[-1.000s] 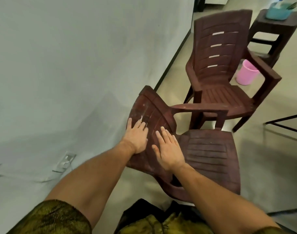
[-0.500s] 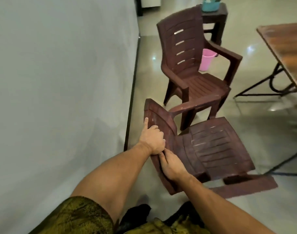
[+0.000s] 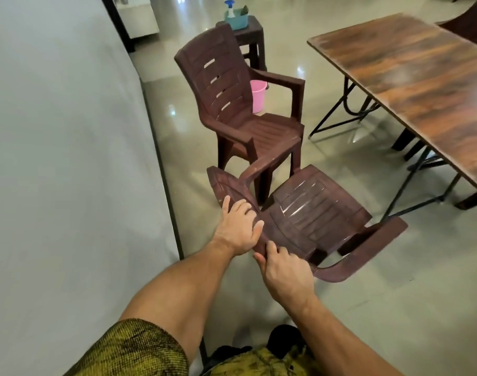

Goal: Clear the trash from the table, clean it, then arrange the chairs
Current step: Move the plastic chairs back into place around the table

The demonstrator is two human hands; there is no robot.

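Note:
A brown plastic armchair [image 3: 313,210] stands right below me, its seat facing the table. My left hand [image 3: 238,229] grips the top edge of its backrest, fingers curled over the rim. My right hand [image 3: 283,270] holds the same backrest edge lower down, near the right armrest. A second brown plastic chair [image 3: 232,99] stands upright just beyond it, next to the wall. The wooden table [image 3: 411,66] with black metal legs fills the right side; its top looks bare.
A grey wall [image 3: 63,158] runs along the left. Behind the far chair are a pink bucket [image 3: 257,95] on the floor and a dark stool [image 3: 249,36] carrying a teal basket with a spray bottle [image 3: 236,14]. Another chair's edge shows at the top right.
My hands went from lying flat on the backrest to gripping its top edge. The chair has turned away from the wall toward the table, which has come into view.

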